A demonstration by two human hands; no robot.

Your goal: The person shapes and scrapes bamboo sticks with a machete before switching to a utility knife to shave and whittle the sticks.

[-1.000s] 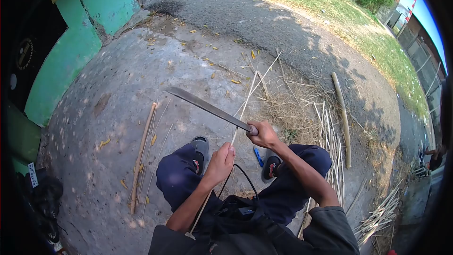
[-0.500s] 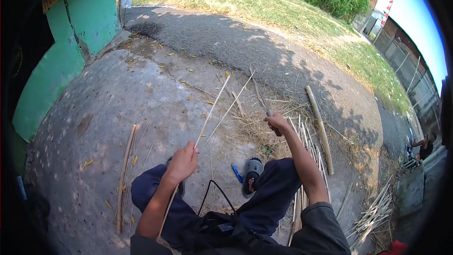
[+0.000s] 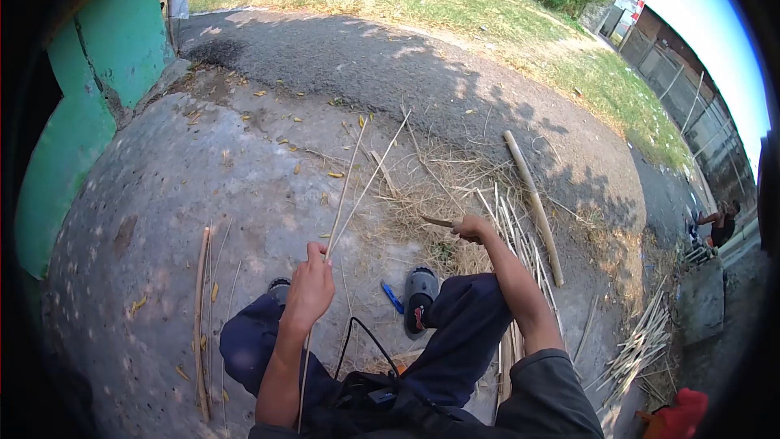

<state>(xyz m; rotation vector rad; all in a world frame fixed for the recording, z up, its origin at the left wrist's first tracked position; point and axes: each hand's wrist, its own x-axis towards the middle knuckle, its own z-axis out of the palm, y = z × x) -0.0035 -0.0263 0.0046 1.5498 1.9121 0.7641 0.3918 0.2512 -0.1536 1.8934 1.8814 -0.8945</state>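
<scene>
My left hand [image 3: 312, 286] is closed around a long thin bamboo strip [image 3: 344, 187], whose upper part points away from me and whose lower end runs back along my forearm. My right hand [image 3: 471, 229] grips the handle of a machete [image 3: 439, 221]; the blade looks short from this angle and points left, apart from the strip. Another thin strip [image 3: 375, 175] slants up to the right, close to the held one. Between my shoes, a blue tool [image 3: 392, 297] lies on the concrete.
Bamboo strips [image 3: 520, 248] and a thick pole [image 3: 534, 207] lie at right, beside dry shavings [image 3: 439, 195]. A stick [image 3: 202, 325] lies at left. Another bundle [image 3: 642, 349] and red cloth [image 3: 682, 415] are lower right. A person [image 3: 721, 223] sits far right.
The machete has swung from across the strip to my right, and its blade now points left. My left hand has moved left with the strip. The view has shifted, showing more road and grass.
</scene>
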